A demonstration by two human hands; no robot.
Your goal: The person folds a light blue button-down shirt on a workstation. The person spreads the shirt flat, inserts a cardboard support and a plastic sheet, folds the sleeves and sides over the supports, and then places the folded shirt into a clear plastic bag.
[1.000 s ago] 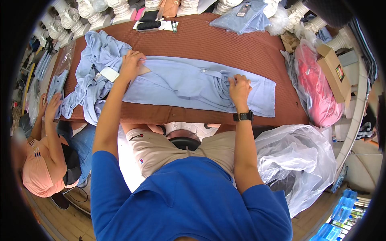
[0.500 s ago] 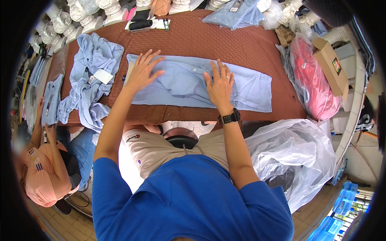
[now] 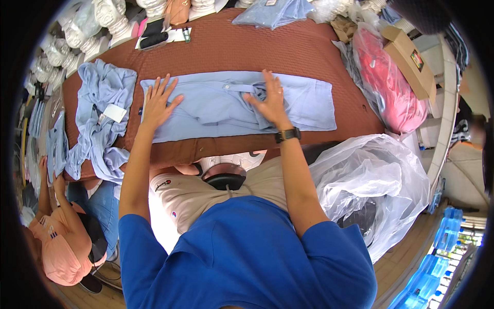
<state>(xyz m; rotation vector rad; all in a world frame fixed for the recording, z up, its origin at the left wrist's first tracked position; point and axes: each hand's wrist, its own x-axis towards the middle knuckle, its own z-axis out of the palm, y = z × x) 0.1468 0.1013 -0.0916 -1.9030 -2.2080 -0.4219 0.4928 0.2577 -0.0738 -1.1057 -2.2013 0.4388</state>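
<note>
A light blue buttoned garment lies flat in a long folded strip across the brown-covered table. My left hand rests on its left end, fingers spread. Toward the right part of the strip, my right hand lies palm down with fingers apart, beside bunched cloth folds. A small white button shows on a narrow tab left of this hand. Neither hand grips anything. To the left is a second, crumpled light blue garment with a white tag on it.
Bagged blue clothes and a black roll lie at the table's far edge. A red bundle in plastic and a cardboard box stand right. A large clear plastic bag is beside my right arm. Another person sits left.
My right hand has slid over the cloth, gathering folds beside it. My left hand has settled nearer the garment's left end. The whole view has shifted slightly.
</note>
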